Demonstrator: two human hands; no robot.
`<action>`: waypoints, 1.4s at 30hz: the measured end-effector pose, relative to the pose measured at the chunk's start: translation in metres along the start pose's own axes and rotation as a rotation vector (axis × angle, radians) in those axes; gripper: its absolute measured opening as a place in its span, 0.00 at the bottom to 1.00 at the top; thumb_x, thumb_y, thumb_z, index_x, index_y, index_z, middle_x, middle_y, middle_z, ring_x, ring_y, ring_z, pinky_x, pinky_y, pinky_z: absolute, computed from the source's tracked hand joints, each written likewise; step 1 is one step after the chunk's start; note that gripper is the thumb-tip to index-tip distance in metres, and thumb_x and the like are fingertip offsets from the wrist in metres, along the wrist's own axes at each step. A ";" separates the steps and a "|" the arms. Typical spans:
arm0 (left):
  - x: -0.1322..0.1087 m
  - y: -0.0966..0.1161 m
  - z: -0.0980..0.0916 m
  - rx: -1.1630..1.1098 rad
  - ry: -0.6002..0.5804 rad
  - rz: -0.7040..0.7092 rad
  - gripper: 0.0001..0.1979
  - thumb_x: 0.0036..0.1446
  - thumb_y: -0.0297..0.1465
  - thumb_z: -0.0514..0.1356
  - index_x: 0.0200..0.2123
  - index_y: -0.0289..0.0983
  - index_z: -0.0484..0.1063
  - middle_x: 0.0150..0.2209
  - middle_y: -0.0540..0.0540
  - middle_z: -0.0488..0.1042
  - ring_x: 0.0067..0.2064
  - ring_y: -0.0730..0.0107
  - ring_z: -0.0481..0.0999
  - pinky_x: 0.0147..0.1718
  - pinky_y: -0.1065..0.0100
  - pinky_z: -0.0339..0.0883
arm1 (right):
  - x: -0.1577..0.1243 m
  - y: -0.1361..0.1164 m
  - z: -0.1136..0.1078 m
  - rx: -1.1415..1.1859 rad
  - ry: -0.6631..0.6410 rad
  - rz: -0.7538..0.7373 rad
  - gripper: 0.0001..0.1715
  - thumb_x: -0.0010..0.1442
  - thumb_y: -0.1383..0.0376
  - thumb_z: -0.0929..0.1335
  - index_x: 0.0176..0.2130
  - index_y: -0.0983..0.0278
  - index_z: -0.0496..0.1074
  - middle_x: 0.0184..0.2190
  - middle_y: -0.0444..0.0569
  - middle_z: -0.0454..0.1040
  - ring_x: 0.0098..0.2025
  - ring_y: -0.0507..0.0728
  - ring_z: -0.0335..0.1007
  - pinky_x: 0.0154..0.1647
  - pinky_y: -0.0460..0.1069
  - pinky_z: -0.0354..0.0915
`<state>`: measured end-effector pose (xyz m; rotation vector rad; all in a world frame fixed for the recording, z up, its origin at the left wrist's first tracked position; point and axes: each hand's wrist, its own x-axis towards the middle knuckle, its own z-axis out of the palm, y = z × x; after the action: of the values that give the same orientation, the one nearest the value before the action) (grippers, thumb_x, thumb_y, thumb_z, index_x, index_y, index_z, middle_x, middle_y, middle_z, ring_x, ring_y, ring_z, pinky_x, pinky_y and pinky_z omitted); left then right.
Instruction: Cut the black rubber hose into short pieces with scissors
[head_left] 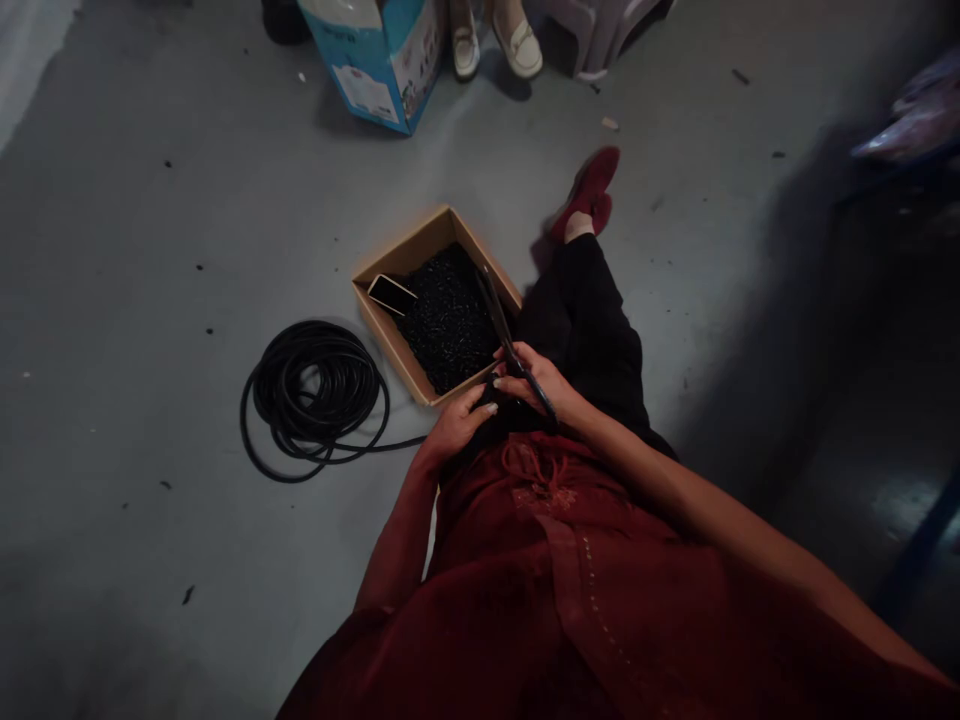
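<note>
Right hand [536,385] around black scissors [499,315]

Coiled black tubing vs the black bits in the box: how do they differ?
The black tubing is one long looped length; the small black pieces are loose and heaped. The black tubing lies on the concrete floor; the small black pieces sit inside the cardboard box. Both are black.
</note>
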<state>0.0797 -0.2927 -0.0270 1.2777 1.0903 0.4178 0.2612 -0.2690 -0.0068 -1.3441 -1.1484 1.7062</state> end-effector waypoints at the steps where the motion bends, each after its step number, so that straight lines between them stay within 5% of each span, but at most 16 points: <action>1: 0.000 0.000 0.000 0.009 0.002 0.005 0.23 0.58 0.35 0.57 0.57 0.39 0.66 0.56 0.45 0.69 0.57 0.60 0.67 0.56 0.60 0.59 | 0.000 0.000 0.001 0.007 0.012 0.000 0.25 0.45 0.59 0.69 0.43 0.61 0.61 0.29 0.40 0.67 0.28 0.50 0.63 0.29 0.46 0.62; 7: 0.001 -0.006 0.008 0.000 0.082 -0.019 0.24 0.55 0.34 0.59 0.55 0.37 0.66 0.55 0.44 0.70 0.56 0.61 0.68 0.57 0.61 0.58 | 0.002 -0.001 0.001 0.034 0.090 0.003 0.23 0.45 0.61 0.68 0.41 0.62 0.60 0.29 0.40 0.66 0.26 0.49 0.61 0.27 0.46 0.61; 11: 0.002 -0.009 0.012 -0.011 0.227 -0.048 0.21 0.55 0.35 0.60 0.52 0.36 0.68 0.44 0.45 0.75 0.42 0.68 0.74 0.43 0.67 0.67 | 0.004 0.001 -0.001 0.052 0.170 0.040 0.24 0.45 0.59 0.68 0.42 0.61 0.60 0.28 0.39 0.66 0.25 0.50 0.62 0.25 0.46 0.61; 15: 0.001 -0.007 0.007 0.019 0.354 -0.081 0.19 0.58 0.37 0.56 0.52 0.37 0.68 0.34 0.48 0.74 0.29 0.77 0.69 0.33 0.73 0.65 | 0.000 0.007 -0.010 -0.074 0.172 0.063 0.24 0.51 0.54 0.67 0.45 0.61 0.62 0.30 0.42 0.69 0.28 0.52 0.68 0.28 0.47 0.65; 24: 0.000 -0.008 -0.006 0.003 0.386 -0.087 0.21 0.61 0.41 0.51 0.52 0.36 0.69 0.25 0.52 0.66 0.25 0.79 0.62 0.27 0.75 0.58 | -0.035 0.011 -0.032 -0.659 -0.056 0.139 0.27 0.60 0.48 0.61 0.52 0.58 0.68 0.39 0.48 0.76 0.38 0.59 0.73 0.39 0.49 0.64; 29: 0.001 -0.004 -0.005 -0.001 0.418 -0.093 0.24 0.63 0.38 0.49 0.59 0.35 0.59 0.24 0.54 0.63 0.23 0.79 0.60 0.26 0.74 0.58 | -0.043 0.018 -0.031 -0.743 -0.155 0.056 0.28 0.60 0.48 0.62 0.53 0.62 0.66 0.45 0.53 0.75 0.45 0.61 0.71 0.42 0.50 0.63; 42: 0.001 -0.003 -0.007 0.110 0.320 -0.061 0.18 0.62 0.37 0.48 0.51 0.36 0.66 0.32 0.49 0.69 0.29 0.77 0.64 0.33 0.74 0.61 | -0.040 0.020 -0.029 -0.867 -0.252 0.078 0.34 0.59 0.44 0.62 0.56 0.62 0.63 0.49 0.56 0.72 0.48 0.61 0.70 0.45 0.50 0.62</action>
<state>0.0735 -0.2891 -0.0298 1.2984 1.4347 0.5347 0.2997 -0.3060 -0.0129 -1.6903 -2.1609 1.4982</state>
